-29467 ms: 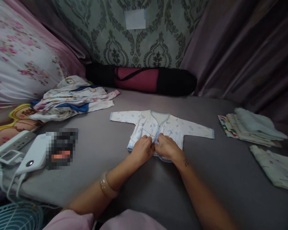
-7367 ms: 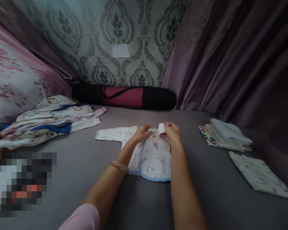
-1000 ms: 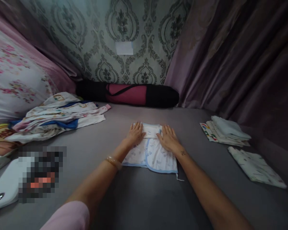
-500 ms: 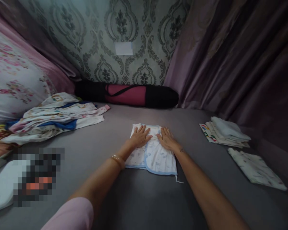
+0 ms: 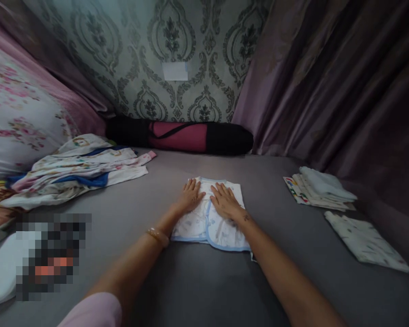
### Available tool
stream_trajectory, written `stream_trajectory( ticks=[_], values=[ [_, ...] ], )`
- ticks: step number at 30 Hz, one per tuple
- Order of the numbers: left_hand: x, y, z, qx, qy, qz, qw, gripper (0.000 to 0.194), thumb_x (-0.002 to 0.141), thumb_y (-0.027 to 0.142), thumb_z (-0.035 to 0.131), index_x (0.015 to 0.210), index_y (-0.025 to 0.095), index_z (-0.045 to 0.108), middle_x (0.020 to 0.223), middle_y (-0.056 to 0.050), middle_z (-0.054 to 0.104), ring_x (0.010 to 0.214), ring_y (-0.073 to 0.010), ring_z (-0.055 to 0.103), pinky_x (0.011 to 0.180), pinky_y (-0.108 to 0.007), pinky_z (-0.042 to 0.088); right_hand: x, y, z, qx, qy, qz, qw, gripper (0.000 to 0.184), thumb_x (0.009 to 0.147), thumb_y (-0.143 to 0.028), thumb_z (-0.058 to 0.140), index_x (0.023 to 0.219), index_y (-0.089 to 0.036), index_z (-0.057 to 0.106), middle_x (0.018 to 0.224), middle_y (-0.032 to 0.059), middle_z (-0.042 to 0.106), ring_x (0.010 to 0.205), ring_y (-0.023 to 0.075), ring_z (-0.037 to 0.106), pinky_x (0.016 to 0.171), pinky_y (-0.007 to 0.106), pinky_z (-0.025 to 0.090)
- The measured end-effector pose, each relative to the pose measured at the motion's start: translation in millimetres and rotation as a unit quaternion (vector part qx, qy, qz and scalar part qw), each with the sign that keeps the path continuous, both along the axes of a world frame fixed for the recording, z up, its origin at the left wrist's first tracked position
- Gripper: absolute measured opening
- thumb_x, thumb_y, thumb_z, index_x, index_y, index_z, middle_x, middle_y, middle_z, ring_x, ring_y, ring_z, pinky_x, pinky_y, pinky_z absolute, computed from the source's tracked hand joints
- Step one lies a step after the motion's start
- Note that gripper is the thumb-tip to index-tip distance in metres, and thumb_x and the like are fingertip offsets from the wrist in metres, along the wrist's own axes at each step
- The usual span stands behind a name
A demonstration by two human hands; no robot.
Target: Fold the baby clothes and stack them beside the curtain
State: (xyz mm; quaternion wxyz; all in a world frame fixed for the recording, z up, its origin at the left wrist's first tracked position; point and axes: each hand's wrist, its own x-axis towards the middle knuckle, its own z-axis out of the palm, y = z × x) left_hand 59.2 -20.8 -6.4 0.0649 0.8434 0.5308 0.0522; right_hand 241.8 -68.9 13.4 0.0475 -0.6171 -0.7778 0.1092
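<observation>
A small white cotton baby jacket with a faint blue-grey print and light blue edging (image 5: 206, 220) lies flat, front side up, on a smooth dark grey bedsheet (image 5: 163, 272), near the middle of the view, its neckline toward the wall. The left hand (image 5: 191, 196) rests palm down on the upper left part of the jacket, fingers extended and slightly spread, gripping nothing. The right hand (image 5: 224, 200) also lies flat on the upper front, its fingers straight and spread, holding nothing. The two hands are just beside each other, apart, with white fabric showing between them. A pale, glossy bangle (image 5: 158, 237) circles the left wrist. Beside the right forearm, a thin white tie (image 5: 253, 257) hangs off the jacket's lower corner. Well apart to the right lie a stack of folded pale cloths (image 5: 322, 190) and, nearer the viewer, a folded pale green patterned cloth (image 5: 366, 240). To the left spreads a loose heap of white, pink and blue clothes (image 5: 78, 170). Beyond the jacket, a long black and maroon fabric bag (image 5: 180, 136) lies along the wall (image 5: 129, 59).
</observation>
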Motion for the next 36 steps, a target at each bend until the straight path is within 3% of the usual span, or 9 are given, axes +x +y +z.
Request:
stream_trajectory(
  ticks=[6,11,14,18,21,23,25,30,36],
  values=[
    [-17.8,-19.6,8.6,0.087,0.009,-0.027,0.996,0.06,0.098,0.046,0.026,0.144,0.01,0.035,0.153,-0.016,0.029,0.143,-0.0296,0.02,0.115,-0.049,0.017,-28.0,-10.6,5.1,0.056,0.005,0.029,0.998,0.057,0.098,-0.041,0.023,0.148,-0.015,0.03,0.157,0.0115,0.017,0.145,0.0252,0.007,0.115,0.049,0.004],
    [-23.2,-26.9,-1.7,0.049,0.007,-0.042,0.998,0.058,0.099,0.044,0.024,0.146,0.011,0.033,0.154,-0.014,0.028,0.143,-0.027,0.021,0.114,-0.045,0.023,-45.2,-18.1,-6.6,0.061,0.023,0.029,0.997,0.057,0.098,-0.039,0.023,0.148,-0.013,0.031,0.157,0.0103,0.018,0.145,0.0237,0.009,0.116,0.047,0.003],
    [-23.7,-28.6,0.2,0.042,0.01,-0.036,0.998,0.058,0.099,0.044,0.024,0.146,0.01,0.032,0.154,-0.016,0.025,0.144,-0.0274,0.019,0.114,-0.047,0.021,-38.6,-17.2,-5.0,0.03,0.061,0.053,0.996,0.059,0.097,-0.04,0.026,0.149,-0.012,0.028,0.157,0.0107,0.018,0.145,0.0229,0.008,0.116,0.046,0.004],
    [-33.0,-40.2,7.8,0.042,0.0,-0.065,0.997,0.059,0.098,0.045,0.026,0.146,0.011,0.03,0.155,-0.017,0.022,0.144,-0.029,0.017,0.114,-0.052,0.019,-2.6,-24.1,5.6,0.039,0.135,0.071,0.988,0.062,0.092,-0.036,0.036,0.148,-0.01,0.029,0.156,0.0131,0.021,0.144,0.0216,0.014,0.114,0.04,0.019],
    [-52.3,-57.0,14.0,0.017,-0.022,-0.13,0.991,0.058,0.097,0.045,0.031,0.146,0.014,0.031,0.154,-0.016,0.024,0.143,-0.0295,0.019,0.114,-0.053,0.02,37.5,-48.9,18.7,0.096,0.167,0.026,0.981,0.048,0.09,-0.031,0.038,0.133,-0.014,0.051,0.14,0.0137,0.049,0.129,0.0221,0.043,0.102,0.036,0.036],
    [-68.9,-71.4,18.7,0.004,-0.051,-0.161,0.986,0.056,0.096,0.045,0.034,0.144,0.016,0.036,0.152,-0.016,0.031,0.142,-0.0292,0.025,0.113,-0.052,0.024,59.5,-77.0,30.1,0.063,0.155,-0.036,0.985,0.037,0.092,-0.035,0.036,0.109,-0.018,0.065,0.102,0.009,0.069,0.092,0.0201,0.063,0.079,0.031,0.046],
    [-84.8,-87.3,22.9,0.01,-0.093,-0.174,0.98,0.052,0.096,0.045,0.036,0.139,0.017,0.043,0.149,-0.016,0.038,0.139,-0.0282,0.033,0.111,-0.049,0.03,71.5,-111.4,41.2,0.008,0.104,-0.09,0.99,0.038,0.092,-0.044,0.038,0.086,-0.02,0.067,0.074,0.0039,0.068,0.067,0.0175,0.061,0.06,0.027,0.041],
    [-104.3,-122.3,22.8,0.002,-0.169,-0.165,0.972,0.046,0.096,0.044,0.039,0.132,0.018,0.051,0.141,-0.013,0.049,0.128,-0.0235,0.049,0.106,-0.04,0.042,63.9,-183.6,48.4,-0.057,0.027,-0.098,0.993,0.023,0.088,-0.041,0.052,0.081,-0.022,0.062,0.077,0.0029,0.068,0.064,0.0156,0.06,0.054,0.025,0.032],
    [-103.4,-134.6,10.8,0.013,-0.201,-0.165,0.965,0.043,0.092,0.046,0.05,0.125,0.019,0.057,0.139,-0.013,0.051,0.132,-0.0258,0.044,0.106,-0.044,0.041,39.9,-191.4,39.0,-0.027,0.034,-0.075,0.996,0.02,0.091,-0.026,0.043,0.083,-0.021,0.061,0.079,0.0043,0.068,0.069,0.0174,0.062,0.058,0.025,0.035]
  ],
)
